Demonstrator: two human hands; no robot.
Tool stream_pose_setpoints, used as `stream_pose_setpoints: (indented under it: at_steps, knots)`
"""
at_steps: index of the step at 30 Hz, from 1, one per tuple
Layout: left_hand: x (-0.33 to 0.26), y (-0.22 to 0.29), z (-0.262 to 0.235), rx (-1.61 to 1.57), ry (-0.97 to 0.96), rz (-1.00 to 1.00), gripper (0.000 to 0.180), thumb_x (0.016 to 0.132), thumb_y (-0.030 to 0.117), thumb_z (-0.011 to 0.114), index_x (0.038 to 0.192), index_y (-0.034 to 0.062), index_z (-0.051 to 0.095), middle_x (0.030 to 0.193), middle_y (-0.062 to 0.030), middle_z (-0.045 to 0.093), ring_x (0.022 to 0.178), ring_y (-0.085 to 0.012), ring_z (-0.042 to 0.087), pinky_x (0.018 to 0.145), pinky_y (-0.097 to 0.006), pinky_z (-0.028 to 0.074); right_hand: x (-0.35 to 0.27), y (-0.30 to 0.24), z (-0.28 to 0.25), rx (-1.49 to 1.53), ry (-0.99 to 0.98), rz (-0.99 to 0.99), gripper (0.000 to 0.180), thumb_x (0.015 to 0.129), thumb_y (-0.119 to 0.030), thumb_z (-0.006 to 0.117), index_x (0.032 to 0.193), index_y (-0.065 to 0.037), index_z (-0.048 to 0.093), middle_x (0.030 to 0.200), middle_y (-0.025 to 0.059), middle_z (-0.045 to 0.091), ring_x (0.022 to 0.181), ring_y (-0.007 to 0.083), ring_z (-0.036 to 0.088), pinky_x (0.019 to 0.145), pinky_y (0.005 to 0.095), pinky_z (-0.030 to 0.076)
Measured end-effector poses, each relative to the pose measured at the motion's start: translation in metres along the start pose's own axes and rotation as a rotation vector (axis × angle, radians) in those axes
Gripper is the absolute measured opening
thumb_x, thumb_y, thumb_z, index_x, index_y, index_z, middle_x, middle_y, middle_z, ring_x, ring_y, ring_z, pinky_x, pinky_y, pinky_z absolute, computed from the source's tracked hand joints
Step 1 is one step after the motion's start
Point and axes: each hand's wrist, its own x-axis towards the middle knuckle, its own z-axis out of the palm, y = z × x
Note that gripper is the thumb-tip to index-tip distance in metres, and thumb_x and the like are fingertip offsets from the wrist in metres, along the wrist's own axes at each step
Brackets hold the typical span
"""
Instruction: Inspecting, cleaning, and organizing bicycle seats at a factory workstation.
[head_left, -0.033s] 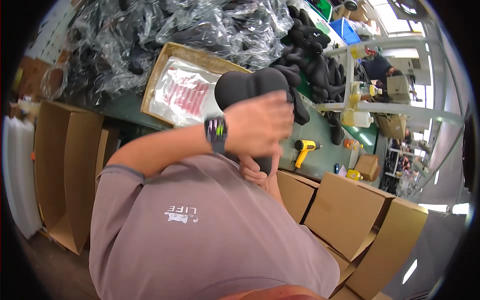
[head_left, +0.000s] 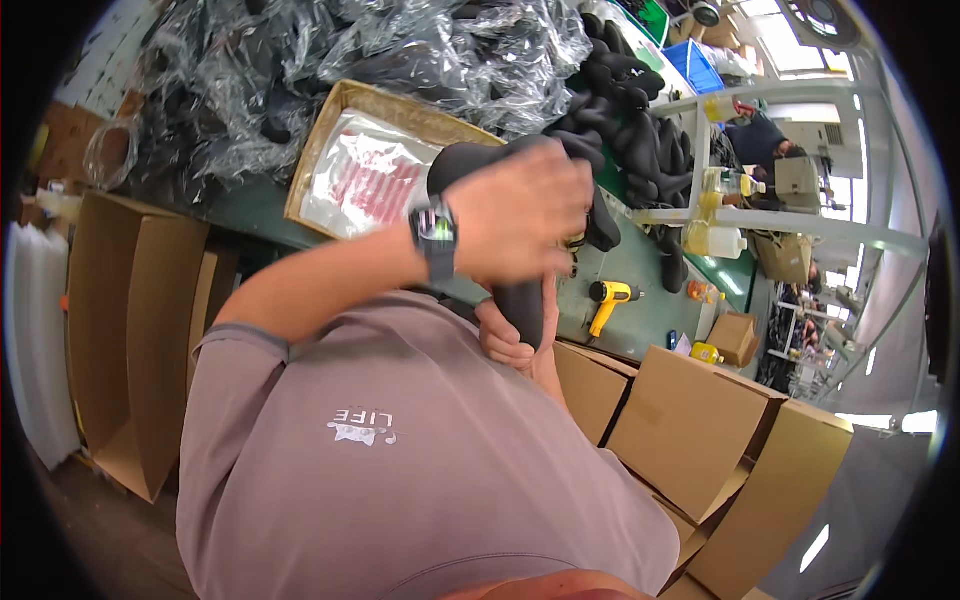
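Observation:
A black bicycle saddle (head_left: 455, 165) is held up in front of my chest, its broad end away from me and its narrow nose toward me. My right hand (head_left: 508, 338) is closed around the nose. Over the saddle's middle and wide end lies my left hand (head_left: 520, 215), blurred by motion, its fingers stretched out flat. It hides much of the saddle's top, and what is under the palm cannot be seen. A dark watch (head_left: 434, 235) is on my left wrist.
Behind the saddle stands a shallow cardboard tray (head_left: 318, 150) with a clear plastic bag. Plastic-wrapped saddles (head_left: 420, 60) and bare black saddles (head_left: 635, 150) are piled beyond. A yellow heat gun (head_left: 610, 303) lies on the green table. Cardboard boxes (head_left: 690, 420) stand at right and left.
My left hand has shifted slightly upward across the saddle, covering more of its wide end. My right hand keeps its hold on the nose.

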Motion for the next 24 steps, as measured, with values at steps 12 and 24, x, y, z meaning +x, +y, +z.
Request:
stream_pose_setpoints:
  at_steps: [12, 24]
  knots:
    - [-0.074, -0.03, -0.038, -0.329, 0.017, -0.612, 0.094, 0.079, 0.046, 0.097, 0.153, 0.0011, 0.062, 0.139, -0.0229, 0.073, 0.122, -0.0416, 0.072, 0.108, -0.048, 0.056, 0.013, 0.017, 0.002, -0.146, 0.031, -0.009, 0.094, 0.111, -0.077, 0.045, 0.166, -0.001, 0.034, 0.081, 0.0135, 0.055, 0.043, 0.0126, 0.045, 0.038, 0.0249, 0.039]
    - [-0.089, -0.11, -0.04, -1.102, -0.543, -0.664, 0.033, 0.105, 0.023, 0.08, 0.123, -0.0046, 0.079, 0.097, -0.0057, 0.082, 0.082, -0.0095, 0.073, 0.077, -0.028, 0.062, -0.012, 0.035, -0.015, -0.078, -0.02, 0.079, 0.096, 0.113, -0.072, 0.042, 0.168, 0.005, 0.027, 0.083, 0.016, 0.057, 0.044, 0.0124, 0.049, 0.037, 0.0241, 0.042]
